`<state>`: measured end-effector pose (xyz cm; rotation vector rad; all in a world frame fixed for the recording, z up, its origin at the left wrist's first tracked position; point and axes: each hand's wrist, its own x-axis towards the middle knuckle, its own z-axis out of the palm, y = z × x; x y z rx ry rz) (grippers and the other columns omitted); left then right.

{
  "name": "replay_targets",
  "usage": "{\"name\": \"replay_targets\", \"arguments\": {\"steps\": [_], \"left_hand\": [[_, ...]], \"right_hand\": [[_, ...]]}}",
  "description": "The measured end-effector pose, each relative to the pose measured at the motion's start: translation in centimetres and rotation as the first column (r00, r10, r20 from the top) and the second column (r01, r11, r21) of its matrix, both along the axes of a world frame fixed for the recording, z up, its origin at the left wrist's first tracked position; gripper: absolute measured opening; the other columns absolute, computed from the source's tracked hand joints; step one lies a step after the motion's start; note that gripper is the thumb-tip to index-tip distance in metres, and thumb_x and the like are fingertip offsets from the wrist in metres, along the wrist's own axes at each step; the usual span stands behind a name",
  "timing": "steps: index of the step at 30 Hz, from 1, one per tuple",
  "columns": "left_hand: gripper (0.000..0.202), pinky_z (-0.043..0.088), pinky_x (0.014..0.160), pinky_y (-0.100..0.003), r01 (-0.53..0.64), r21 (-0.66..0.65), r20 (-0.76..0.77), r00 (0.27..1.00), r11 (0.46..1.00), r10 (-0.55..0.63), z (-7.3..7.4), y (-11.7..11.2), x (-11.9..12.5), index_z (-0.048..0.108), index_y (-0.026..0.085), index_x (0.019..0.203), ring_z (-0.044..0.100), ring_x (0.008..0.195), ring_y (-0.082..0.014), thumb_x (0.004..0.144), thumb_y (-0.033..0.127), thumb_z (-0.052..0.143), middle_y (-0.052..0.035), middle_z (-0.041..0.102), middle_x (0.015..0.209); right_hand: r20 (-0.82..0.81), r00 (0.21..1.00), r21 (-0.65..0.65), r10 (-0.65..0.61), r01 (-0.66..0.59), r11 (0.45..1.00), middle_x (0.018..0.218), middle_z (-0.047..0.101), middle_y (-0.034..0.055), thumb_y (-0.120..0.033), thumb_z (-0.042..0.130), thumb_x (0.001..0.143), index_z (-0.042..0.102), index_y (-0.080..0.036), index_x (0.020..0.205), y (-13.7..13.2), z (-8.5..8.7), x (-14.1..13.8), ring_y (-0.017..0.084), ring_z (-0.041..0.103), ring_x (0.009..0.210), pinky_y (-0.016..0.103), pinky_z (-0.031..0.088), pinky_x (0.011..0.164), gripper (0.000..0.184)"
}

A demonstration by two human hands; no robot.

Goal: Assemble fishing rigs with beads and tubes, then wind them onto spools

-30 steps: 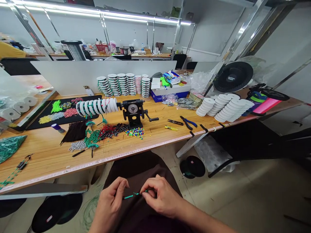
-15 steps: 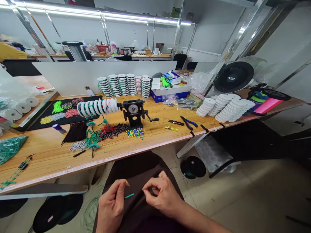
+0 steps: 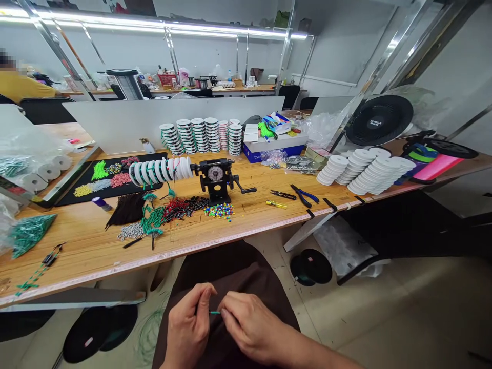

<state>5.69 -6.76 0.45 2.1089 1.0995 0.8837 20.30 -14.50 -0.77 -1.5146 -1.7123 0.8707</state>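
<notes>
Over my lap, my left hand is closed, thumb against the fingers, around a thin green piece like a short tube. Only a short length of it shows between my hands. My right hand is closed too, its thumb and fingertips pinched at the free end of the green piece. Anything else inside the fingers is hidden. On the bench ahead lie a pile of similar green tubes, small grey beads and a bundle of dark strands.
A hand-cranked winder carries a row of white spools. Multicoloured beads lie beneath it. To the right are pliers, tweezers and stacked white spools. The bench edge runs just beyond my lap.
My right hand has come left to my left hand, and its fingertips now meet the end of the green piece. The view has turned slightly left.
</notes>
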Motion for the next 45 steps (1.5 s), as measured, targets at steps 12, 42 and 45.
{"name": "replay_targets", "arguments": {"steps": [12,42,45], "left_hand": [[0.021,0.045,0.055,-0.018,-0.012,0.176,0.005,1.000,0.984,0.012,-0.7,0.4,-0.6,0.063,0.023,0.077,0.059,0.050,-0.0103,0.094,0.024,0.051,0.0049,0.065,0.064],[0.019,0.045,0.055,-0.015,0.068,0.252,0.021,0.997,0.965,-0.075,-0.3,0.8,-0.3,0.061,0.022,0.079,0.060,0.052,-0.0081,0.095,0.020,0.051,0.0060,0.063,0.064],[0.022,0.046,0.056,-0.015,0.113,0.206,0.006,0.993,0.972,-0.117,-0.7,0.7,0.1,0.060,0.022,0.077,0.060,0.052,-0.0080,0.096,0.020,0.049,0.0060,0.062,0.063]], "right_hand": [[0.018,0.995,-0.032,-0.093,0.094,0.995,0.067,0.060,-0.0026,-0.010,0.052,0.077,0.052,-0.021,0.067,-0.3,-0.5,1.0,0.013,0.051,0.063,0.027,0.034,0.070,0.015],[0.031,0.997,0.009,0.072,-0.072,0.997,0.095,0.068,0.0045,-0.012,0.048,0.090,0.061,-0.019,0.098,0.0,-0.2,0.9,0.017,0.061,0.088,0.025,0.043,0.082,0.017],[0.045,0.993,0.014,0.106,-0.107,0.994,0.097,0.068,0.0081,-0.017,0.048,0.093,0.060,-0.016,0.103,0.6,0.8,0.6,0.018,0.061,0.087,0.025,0.044,0.080,0.016]]}}
